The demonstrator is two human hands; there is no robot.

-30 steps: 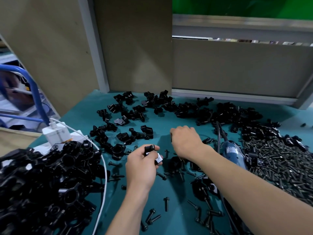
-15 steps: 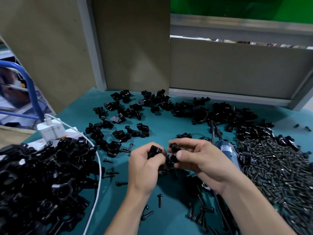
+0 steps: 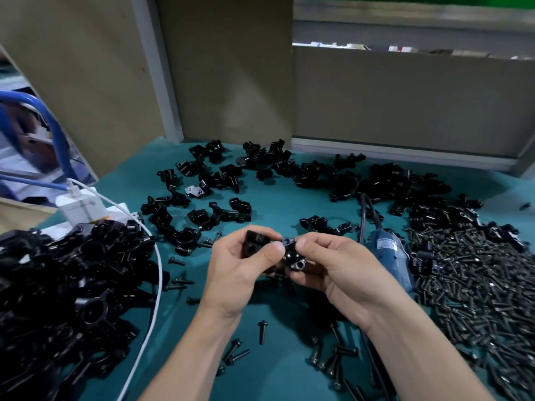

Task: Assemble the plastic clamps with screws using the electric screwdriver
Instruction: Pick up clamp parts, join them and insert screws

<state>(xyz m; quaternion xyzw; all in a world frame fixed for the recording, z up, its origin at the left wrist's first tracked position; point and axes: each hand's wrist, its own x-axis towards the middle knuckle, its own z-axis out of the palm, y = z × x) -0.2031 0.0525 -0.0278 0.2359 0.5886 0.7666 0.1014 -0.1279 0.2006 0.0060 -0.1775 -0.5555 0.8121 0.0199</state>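
Observation:
My left hand (image 3: 237, 273) grips a black plastic clamp half (image 3: 256, 243) above the teal table. My right hand (image 3: 338, 270) grips a second black clamp piece (image 3: 293, 256) with small screw holes, and the two pieces touch between my fingertips. The blue electric screwdriver (image 3: 388, 256) lies on the table just right of my right hand, its black cord running away from me. A big heap of black screws (image 3: 474, 285) covers the table's right side. Loose screws (image 3: 262, 331) lie below my hands.
Several loose black clamp parts (image 3: 220, 192) are scattered across the far table. A large pile of black assembled clamps (image 3: 66, 285) fills the left. A white charger (image 3: 82, 208) and its white cable (image 3: 153, 285) run along that pile. Brown panels wall the back.
My right hand came back from the table holding a clamp piece and met my left hand. Both hands then rose slightly and pressed the two pieces together.

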